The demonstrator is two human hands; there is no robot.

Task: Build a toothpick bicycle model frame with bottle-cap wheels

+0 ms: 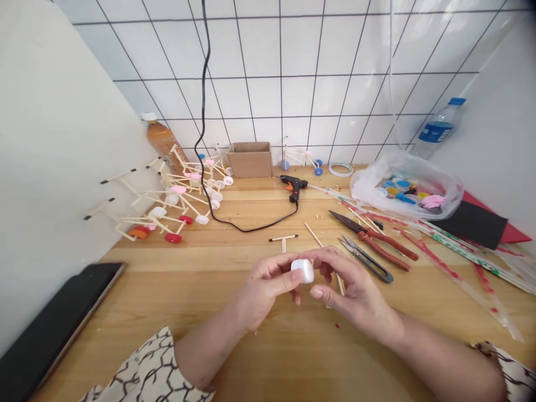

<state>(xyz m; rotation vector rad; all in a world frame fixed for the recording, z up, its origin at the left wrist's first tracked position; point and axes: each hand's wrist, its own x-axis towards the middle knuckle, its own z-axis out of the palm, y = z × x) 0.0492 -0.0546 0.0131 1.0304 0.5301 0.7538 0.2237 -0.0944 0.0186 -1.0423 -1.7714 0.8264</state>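
Observation:
A small white cap-like piece [305, 271] is pinched between the thumb and fingers of my left hand [268, 285], above the middle of the wooden table. My right hand [349, 290] is just to the right of it, thumb and fingers apart, its fingertips close to the piece; whether they touch it I cannot tell. Behind the hands lies a T-shaped stick piece with black ends [283, 239]. A thin wooden stick [313, 234] runs partly under my right hand.
Pliers [387, 245] and snips [368, 261] lie right of the hands. Behind are a glue gun [294, 187] with a black cord, a cardboard box [250, 160] and a bag of caps [364, 192]. Several stick models stand at left, near a black flat object [58, 324].

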